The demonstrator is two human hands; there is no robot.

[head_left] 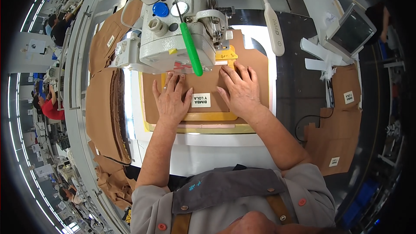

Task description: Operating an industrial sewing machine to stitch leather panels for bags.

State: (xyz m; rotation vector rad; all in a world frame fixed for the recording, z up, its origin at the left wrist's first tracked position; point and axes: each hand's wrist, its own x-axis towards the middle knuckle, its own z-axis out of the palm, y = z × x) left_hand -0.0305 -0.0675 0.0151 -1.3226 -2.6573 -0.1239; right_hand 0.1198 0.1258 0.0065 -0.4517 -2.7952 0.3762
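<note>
A brown fabric panel [154, 109] with a white label [200, 99] lies in a yellow template frame [207, 116] under the white sewing machine head [181, 43]. My left hand [172, 99] rests on the panel left of the label, fingers spread, fingertips near the machine's lower front. My right hand [239, 91] lies on the panel right of the label, fingers spread, fingertips beside the upper yellow template piece [226, 53]. A green-handled screwdriver [191, 52] lies on the machine head above the panel.
Stacks of brown pieces [104, 121] lie at the left, crumpled ones [113, 177] below them. More brown pieces [329, 143] are at the right, under a small screen [351, 27] and white scraps [320, 54]. A white hand-held device [273, 30] hangs beside the machine. Several co-workers [54, 104] sit along the far left.
</note>
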